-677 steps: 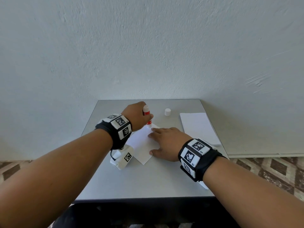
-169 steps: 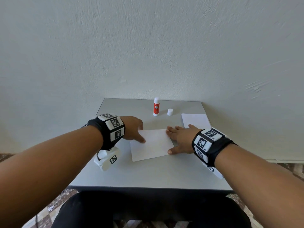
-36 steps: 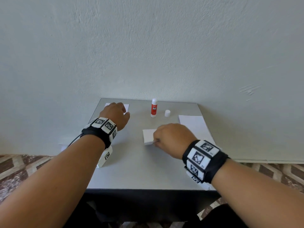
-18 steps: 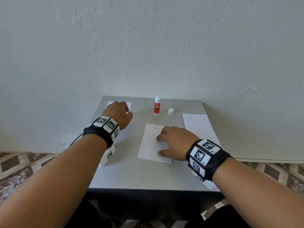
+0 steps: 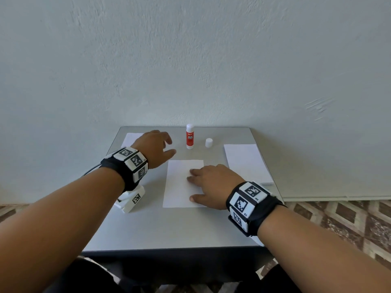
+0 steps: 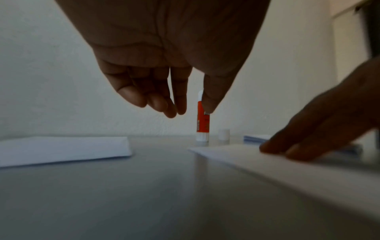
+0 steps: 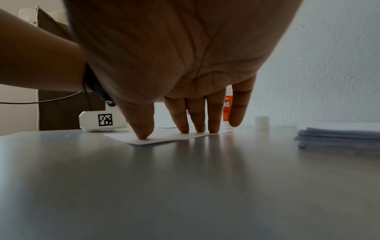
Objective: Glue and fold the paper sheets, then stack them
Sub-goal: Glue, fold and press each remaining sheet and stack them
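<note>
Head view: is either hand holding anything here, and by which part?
Nothing is gripped. The right hand presses flat on the paper sheet; the left hand hangs loosely open short of the glue stick.

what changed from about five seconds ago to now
The folded sheet now lies at the far left corner. A fresh sheet lies flat at the centre, with the right hand pressing it down. The left hand has let go and reaches, open, toward the glue stick. Glue stick, cap and paper stack stayed put.
</note>
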